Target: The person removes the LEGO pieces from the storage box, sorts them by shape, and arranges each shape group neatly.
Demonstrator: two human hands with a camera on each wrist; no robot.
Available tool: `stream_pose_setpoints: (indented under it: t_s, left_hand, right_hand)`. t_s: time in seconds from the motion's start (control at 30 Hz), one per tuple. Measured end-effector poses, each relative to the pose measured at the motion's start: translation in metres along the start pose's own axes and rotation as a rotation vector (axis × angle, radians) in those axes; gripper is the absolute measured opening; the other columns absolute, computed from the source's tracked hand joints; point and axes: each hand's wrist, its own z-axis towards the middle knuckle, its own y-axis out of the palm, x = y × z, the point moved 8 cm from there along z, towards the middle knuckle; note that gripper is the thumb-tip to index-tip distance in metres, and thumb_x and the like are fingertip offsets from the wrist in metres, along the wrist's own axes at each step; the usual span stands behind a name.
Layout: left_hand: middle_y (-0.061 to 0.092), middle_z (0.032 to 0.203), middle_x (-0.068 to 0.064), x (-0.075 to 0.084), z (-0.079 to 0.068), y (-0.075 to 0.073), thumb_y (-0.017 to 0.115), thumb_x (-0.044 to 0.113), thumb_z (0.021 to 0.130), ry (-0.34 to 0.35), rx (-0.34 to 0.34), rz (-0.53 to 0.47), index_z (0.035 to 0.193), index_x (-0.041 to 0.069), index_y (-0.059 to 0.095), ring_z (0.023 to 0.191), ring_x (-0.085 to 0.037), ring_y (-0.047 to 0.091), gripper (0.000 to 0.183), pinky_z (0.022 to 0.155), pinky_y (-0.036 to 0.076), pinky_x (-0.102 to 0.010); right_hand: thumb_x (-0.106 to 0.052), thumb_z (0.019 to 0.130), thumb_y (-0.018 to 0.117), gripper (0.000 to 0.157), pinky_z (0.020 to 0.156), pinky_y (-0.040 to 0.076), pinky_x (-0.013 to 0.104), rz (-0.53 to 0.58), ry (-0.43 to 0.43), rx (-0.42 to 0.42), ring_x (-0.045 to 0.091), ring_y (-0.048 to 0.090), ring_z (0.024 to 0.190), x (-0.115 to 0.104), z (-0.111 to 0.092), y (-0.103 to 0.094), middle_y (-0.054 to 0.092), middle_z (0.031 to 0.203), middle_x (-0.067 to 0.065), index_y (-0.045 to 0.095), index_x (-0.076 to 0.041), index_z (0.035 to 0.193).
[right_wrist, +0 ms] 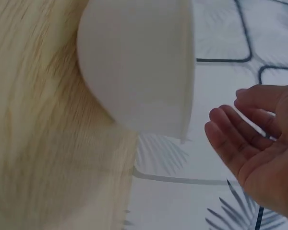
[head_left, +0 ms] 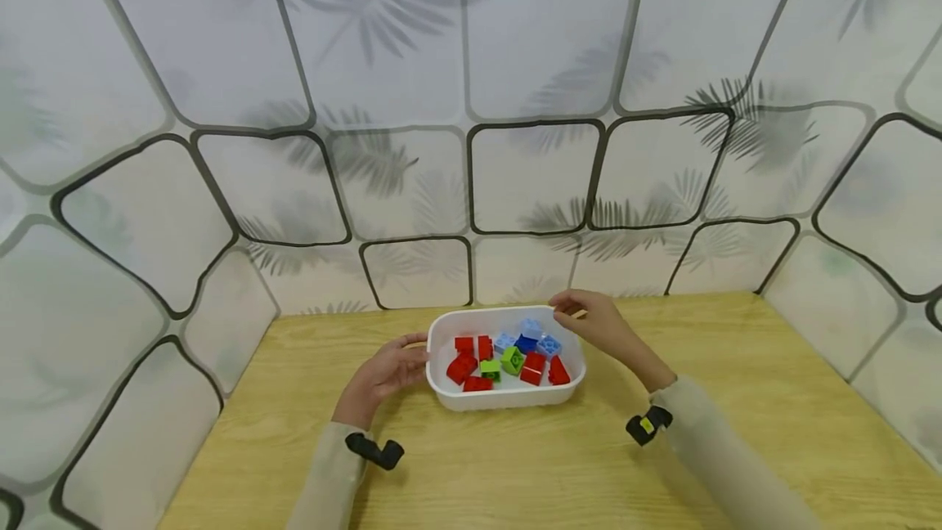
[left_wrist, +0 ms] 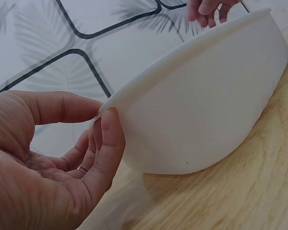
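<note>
A white plastic tub (head_left: 500, 401) with rounded corners stands on the wooden table, several toy building bricks inside it. Red bricks (head_left: 461, 367) lie mostly at its left and front, two green bricks (head_left: 512, 360) near the middle, and blue bricks (head_left: 526, 343) toward the back right. At the tub's left end my left hand (head_left: 395, 366) pinches the rim between thumb and fingers, as the left wrist view shows. My right hand (head_left: 594, 321) hovers by the back right corner, fingers loosely bent and holding nothing; the right wrist view shows a gap between it and the rim.
Light wooden table (head_left: 471, 473) runs beneath the tub and both arms. A patterned white curtain (head_left: 412, 186) with grey outlines and leaf prints rises close behind the tub and along both sides. Black straps (head_left: 375, 450) are worn on both wrists over pale sleeves.
</note>
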Motion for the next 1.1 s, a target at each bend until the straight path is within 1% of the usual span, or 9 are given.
stream_pose_setpoints:
  t_s: [0.07, 0.2, 0.3, 0.4, 0.57, 0.7, 0.9, 0.97, 1.1]
  left_hand:
    - [0.07, 0.103, 0.002, 0.0, 0.001, -0.001, 0.051, 0.0, 0.102, -0.002, 0.001, 0.006, 0.145, -0.004, 0.033, 0.09, -0.007, 0.069, 0.047, 0.075, 0.058, -0.022]
    - [0.07, 0.103, 0.002, -0.001, 0.001, -0.001, 0.05, 0.0, 0.103, -0.003, -0.011, 0.009, 0.145, -0.005, 0.033, 0.09, -0.007, 0.069, 0.046, 0.076, 0.058, -0.022]
    - [0.07, 0.104, 0.002, -0.003, 0.001, 0.0, 0.05, 0.0, 0.103, -0.006, -0.02, 0.007, 0.145, -0.005, 0.032, 0.09, -0.008, 0.069, 0.047, 0.076, 0.058, -0.022]
    - [0.07, 0.103, 0.002, -0.003, 0.001, 0.0, 0.05, 0.0, 0.103, -0.007, -0.018, 0.0, 0.145, -0.005, 0.032, 0.089, -0.007, 0.069, 0.047, 0.075, 0.058, -0.022]
    - [0.07, 0.103, 0.001, -0.002, 0.002, -0.001, 0.051, 0.0, 0.102, -0.005, -0.01, -0.011, 0.146, -0.005, 0.031, 0.089, -0.007, 0.069, 0.048, 0.074, 0.058, -0.021]
    - [0.07, 0.104, 0.001, -0.002, 0.002, -0.001, 0.051, 0.0, 0.102, -0.003, -0.01, -0.011, 0.147, -0.005, 0.031, 0.089, -0.007, 0.069, 0.049, 0.075, 0.058, -0.021]
    - [0.07, 0.103, 0.002, -0.001, 0.001, -0.001, 0.051, 0.0, 0.102, 0.003, -0.014, 0.0, 0.145, -0.005, 0.032, 0.089, -0.007, 0.069, 0.047, 0.075, 0.057, -0.021]
    - [0.07, 0.103, 0.002, -0.001, 0.001, -0.001, 0.051, -0.001, 0.102, 0.0, -0.011, 0.003, 0.144, -0.004, 0.033, 0.088, -0.007, 0.069, 0.046, 0.075, 0.057, -0.022]
    - [0.07, 0.103, 0.002, 0.0, 0.001, -0.001, 0.051, -0.002, 0.102, -0.004, -0.003, 0.002, 0.143, -0.004, 0.035, 0.088, -0.007, 0.069, 0.044, 0.074, 0.057, -0.022]
  right_hand:
    - [-0.005, 0.095, 0.068, 0.023, 0.08, 0.061, 0.042, -0.039, -0.049, -0.06, 0.028, 0.07, 0.095, -0.005, 0.007, 0.007, 0.074, 0.105, 0.016, 0.07, 0.004, 0.116]
    - [-0.004, 0.095, 0.068, 0.025, 0.082, 0.06, 0.044, -0.127, -0.141, -0.16, 0.03, 0.069, 0.096, -0.008, 0.013, 0.021, 0.072, 0.109, 0.02, 0.068, 0.006, 0.118]
    - [-0.003, 0.095, 0.068, 0.027, 0.086, 0.059, 0.048, -0.184, -0.178, -0.215, 0.032, 0.068, 0.099, -0.01, 0.014, 0.028, 0.071, 0.113, 0.021, 0.067, 0.007, 0.12]
    - [-0.003, 0.095, 0.068, 0.028, 0.089, 0.058, 0.048, -0.237, -0.2, -0.247, 0.032, 0.068, 0.101, -0.013, 0.015, 0.034, 0.071, 0.115, 0.021, 0.067, 0.006, 0.121]
    - [-0.004, 0.095, 0.069, 0.029, 0.092, 0.057, 0.047, -0.297, -0.178, -0.311, 0.031, 0.067, 0.105, -0.014, 0.021, 0.043, 0.069, 0.117, 0.019, 0.067, 0.005, 0.123]
    - [-0.005, 0.095, 0.069, 0.029, 0.091, 0.058, 0.045, -0.361, -0.174, -0.354, 0.03, 0.067, 0.104, -0.012, 0.025, 0.051, 0.069, 0.114, 0.017, 0.068, 0.004, 0.123]
    - [-0.005, 0.093, 0.071, 0.024, 0.085, 0.058, 0.038, -0.435, -0.185, -0.385, 0.021, 0.066, 0.095, -0.008, 0.031, 0.061, 0.068, 0.106, 0.012, 0.07, 0.002, 0.116]
    - [-0.005, 0.093, 0.072, 0.023, 0.085, 0.058, 0.038, -0.455, -0.184, -0.39, 0.02, 0.065, 0.094, -0.006, 0.031, 0.064, 0.068, 0.105, 0.011, 0.071, 0.001, 0.114]
    - [-0.007, 0.093, 0.072, 0.023, 0.087, 0.058, 0.039, -0.475, -0.18, -0.386, 0.022, 0.067, 0.098, -0.005, 0.028, 0.067, 0.069, 0.109, 0.011, 0.072, -0.001, 0.115]
